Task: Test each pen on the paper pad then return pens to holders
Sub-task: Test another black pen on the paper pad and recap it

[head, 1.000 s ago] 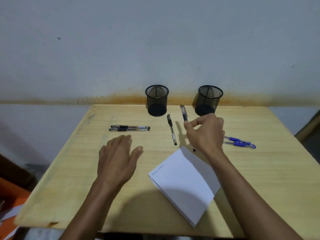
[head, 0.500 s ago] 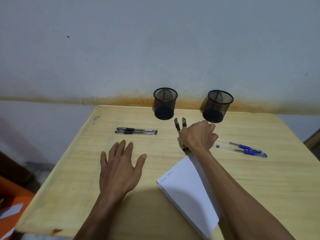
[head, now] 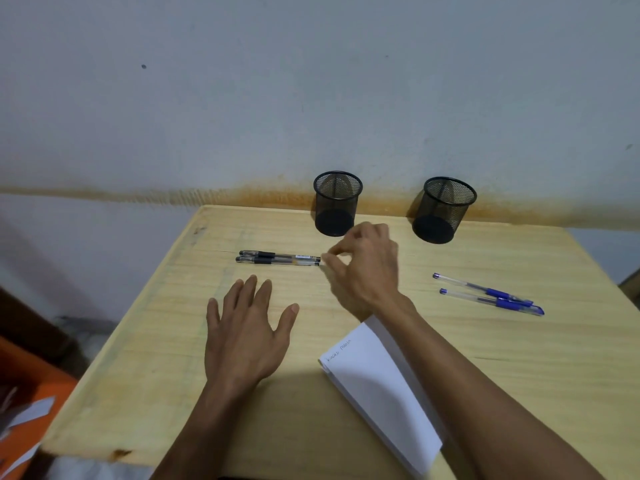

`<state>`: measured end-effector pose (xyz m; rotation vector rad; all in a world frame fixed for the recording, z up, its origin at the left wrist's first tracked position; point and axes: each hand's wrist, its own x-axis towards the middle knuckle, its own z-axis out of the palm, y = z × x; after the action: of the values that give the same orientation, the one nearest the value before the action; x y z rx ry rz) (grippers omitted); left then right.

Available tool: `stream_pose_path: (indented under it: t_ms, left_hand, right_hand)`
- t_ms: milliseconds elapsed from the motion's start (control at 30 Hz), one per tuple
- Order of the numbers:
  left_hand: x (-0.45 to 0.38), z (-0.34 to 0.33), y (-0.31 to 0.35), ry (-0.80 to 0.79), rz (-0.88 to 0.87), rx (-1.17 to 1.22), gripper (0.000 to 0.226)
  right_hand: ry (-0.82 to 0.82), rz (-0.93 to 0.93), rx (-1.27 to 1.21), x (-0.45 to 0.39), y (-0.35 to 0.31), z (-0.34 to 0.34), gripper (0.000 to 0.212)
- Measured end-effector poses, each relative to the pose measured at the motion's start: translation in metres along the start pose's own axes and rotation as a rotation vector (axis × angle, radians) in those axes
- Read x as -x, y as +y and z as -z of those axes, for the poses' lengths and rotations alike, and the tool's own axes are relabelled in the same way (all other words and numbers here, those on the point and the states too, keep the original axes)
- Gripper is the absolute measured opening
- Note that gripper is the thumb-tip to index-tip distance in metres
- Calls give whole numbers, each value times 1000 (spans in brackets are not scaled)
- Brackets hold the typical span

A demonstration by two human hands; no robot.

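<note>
Pens (head: 278,258) at frame centre, two black ones side by side: light, stiff, smooth, likely best pinched mid-barrel. Right hand (head: 363,268) curls at their ends, grip unclear; left hand (head: 246,334) lies flat, spread.

Bare tabletop (head: 519,358) at right front. Open gap between two mesh holders (head: 337,202) (head: 445,209) at back. Black pens (head: 278,258) blocking left-centre, blue pens (head: 488,294) right, paper pad (head: 381,389) near front.
</note>
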<state>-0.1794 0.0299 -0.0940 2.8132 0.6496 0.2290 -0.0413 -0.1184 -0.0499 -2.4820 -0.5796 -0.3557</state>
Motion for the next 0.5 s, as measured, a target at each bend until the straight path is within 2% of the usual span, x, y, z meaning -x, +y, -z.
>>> stream_pose_path:
  t_ms: [133, 500]
  left_hand:
    - [0, 1, 1, 4, -1, 1, 74]
    - [-1, 1, 0, 22, 14, 29, 74]
  right_hand:
    - [-85, 137, 61, -5, -15, -26, 31]
    - [-153, 210, 220, -10, -19, -36, 32]
